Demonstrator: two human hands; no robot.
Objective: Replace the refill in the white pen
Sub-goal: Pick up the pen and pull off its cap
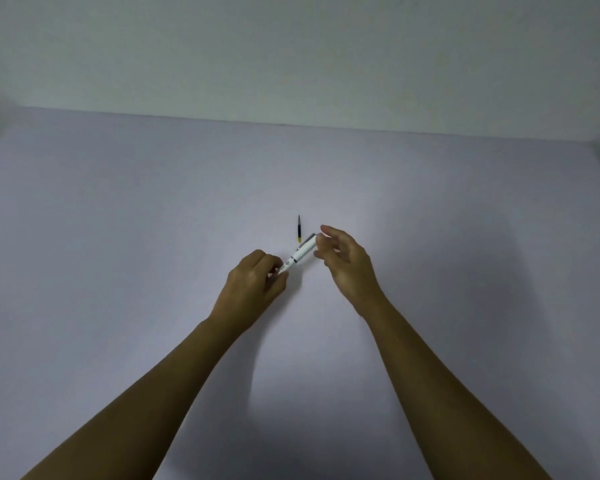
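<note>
A white pen (300,252) is held slanted above the table, between both hands. My left hand (255,284) pinches its lower end, fingers closed around the tip section. My right hand (343,261) holds the upper end between thumb and fingertips, the other fingers spread loosely. A short dark refill (298,228) with a yellow end lies on the table just behind the pen, pointing away from me and apart from both hands.
The pale lilac table (153,220) stretches wide on all sides and ends at a plain wall (291,57) at the back. Both forearms reach in from the bottom of the view.
</note>
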